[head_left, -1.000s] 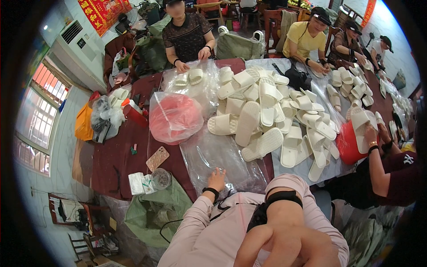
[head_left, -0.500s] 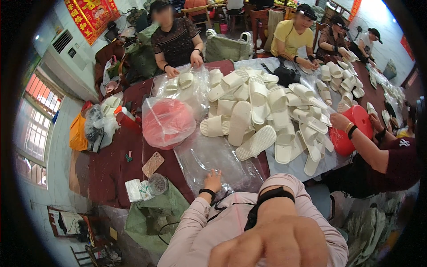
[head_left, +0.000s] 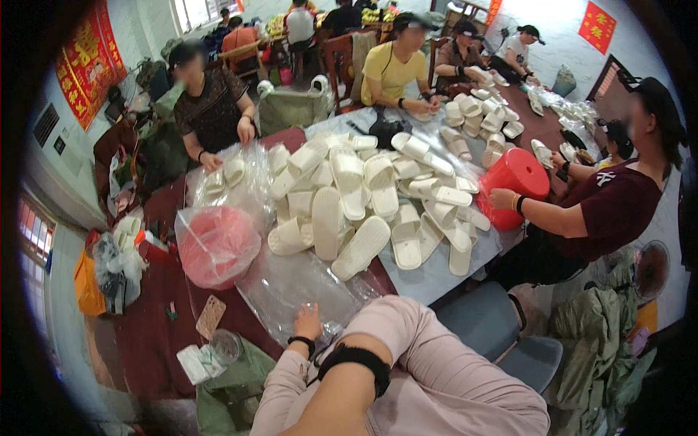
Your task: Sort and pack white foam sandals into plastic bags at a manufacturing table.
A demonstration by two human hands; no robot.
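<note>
My left hand [head_left: 307,322] lies on a flat stack of clear plastic bags [head_left: 280,291] at the table's near edge, fingers apart and holding nothing. My right forearm [head_left: 331,400], with a black band round it, rises close to the camera and runs out at the lower edge; the hand itself is out of sight. Beyond the bags a large heap of cream slide slippers [head_left: 361,247] covers the middle of the table. Left of the heap stands a round pink-red thing [head_left: 218,243] wrapped in clear plastic.
A phone [head_left: 211,317], a clear cup [head_left: 226,349] and a tissue pack [head_left: 193,363] lie left of me, above a green sack [head_left: 233,396]. A grey chair [head_left: 480,327] stands at my right. There a person in maroon touches a red stool [head_left: 512,189]. Others sit across the table.
The view has swung to the right, so the table's contents sit further left. My right hand, raised before the camera earlier, has passed out at the lower edge. My left hand stays on the bags.
</note>
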